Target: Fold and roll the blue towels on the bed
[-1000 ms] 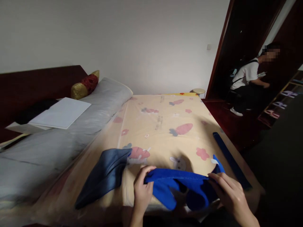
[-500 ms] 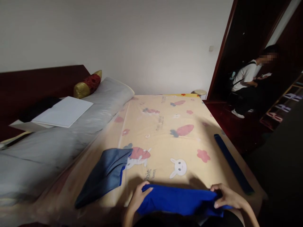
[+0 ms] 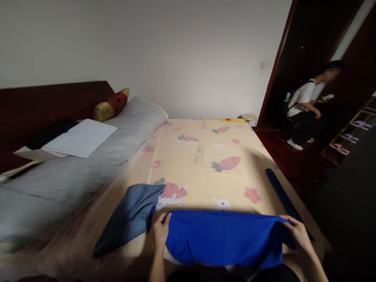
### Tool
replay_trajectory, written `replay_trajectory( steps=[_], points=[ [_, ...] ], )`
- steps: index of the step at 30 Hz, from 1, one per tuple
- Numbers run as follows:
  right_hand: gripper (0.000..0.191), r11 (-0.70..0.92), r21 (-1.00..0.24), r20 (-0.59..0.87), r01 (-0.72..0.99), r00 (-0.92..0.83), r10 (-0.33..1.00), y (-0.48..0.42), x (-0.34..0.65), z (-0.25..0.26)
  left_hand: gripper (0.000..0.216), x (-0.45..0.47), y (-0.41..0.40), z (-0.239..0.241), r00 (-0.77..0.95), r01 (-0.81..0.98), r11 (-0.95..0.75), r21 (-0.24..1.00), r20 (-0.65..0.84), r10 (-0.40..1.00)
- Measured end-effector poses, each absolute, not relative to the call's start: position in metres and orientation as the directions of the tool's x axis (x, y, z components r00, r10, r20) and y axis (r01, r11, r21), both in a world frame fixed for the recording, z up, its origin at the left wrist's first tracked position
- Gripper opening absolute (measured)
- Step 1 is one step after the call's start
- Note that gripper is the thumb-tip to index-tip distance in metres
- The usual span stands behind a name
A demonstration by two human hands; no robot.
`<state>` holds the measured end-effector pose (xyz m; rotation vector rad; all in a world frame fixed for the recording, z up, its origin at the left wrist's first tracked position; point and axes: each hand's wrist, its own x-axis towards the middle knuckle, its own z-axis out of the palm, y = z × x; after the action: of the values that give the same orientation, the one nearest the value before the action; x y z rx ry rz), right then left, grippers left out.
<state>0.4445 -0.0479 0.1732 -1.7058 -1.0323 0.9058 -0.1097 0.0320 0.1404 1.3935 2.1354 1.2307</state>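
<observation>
A bright blue cloth [image 3: 223,237] is stretched between my two hands at the near edge of the bed. My left hand [image 3: 160,231] pinches its upper left corner, thumb and fingers closed on the fabric. At the upper right corner, my right hand [image 3: 296,231] grips the cloth, which sags in a fold beside it. A grey-blue cloth [image 3: 132,215] with a bright blue edge lies on the bed just left of my left hand. Beyond my right hand lies a long, narrow dark blue strip [image 3: 286,197], partly hidden by that hand.
The bed [image 3: 199,176] has a cream sheet with carrots and rabbits. Along its left side run a grey bedding roll [image 3: 117,147], white boards [image 3: 82,137] and a red-gold cushion [image 3: 113,105]. A person [image 3: 307,102] sits by the doorway, near a shoe rack [image 3: 349,135]. A stool [image 3: 249,117] stands behind.
My hands have moved apart and away from my body, spreading the blue cloth wider and taller. It now covers part of the rabbit print. The seated person has shifted an arm slightly.
</observation>
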Motion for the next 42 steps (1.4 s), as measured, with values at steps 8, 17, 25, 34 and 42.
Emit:
replay_trajectory(
  steps=[8,17,25,34,42],
  points=[
    [0.047,-0.009,-0.900,0.257,0.436,0.546,0.798,0.074,0.463,0.267,0.040,-0.083,0.176,0.236,-0.449,0.656,-0.086,0.750,0.480,0.753],
    [0.032,0.156,-0.726,0.510,0.670,0.371,0.776,0.085,0.489,0.302,0.029,-0.132,0.172,0.296,-0.340,0.779,-0.205,0.593,0.674,0.655],
    [0.020,-0.038,-0.563,0.221,0.826,0.194,0.956,0.044,0.468,0.145,0.029,-0.125,0.070,0.146,-0.185,0.876,-0.033,0.480,0.400,0.898],
    [0.023,-0.120,-0.322,-0.091,0.939,0.095,0.991,-0.020,0.484,0.064,0.027,-0.133,-0.007,0.071,-0.275,0.903,0.158,0.400,0.255,0.927],
    [0.026,-0.055,-0.247,-0.216,0.967,0.000,0.976,-0.038,0.497,0.070,0.027,-0.153,-0.029,0.062,-0.344,0.894,0.210,0.397,0.306,0.887]
  ],
)
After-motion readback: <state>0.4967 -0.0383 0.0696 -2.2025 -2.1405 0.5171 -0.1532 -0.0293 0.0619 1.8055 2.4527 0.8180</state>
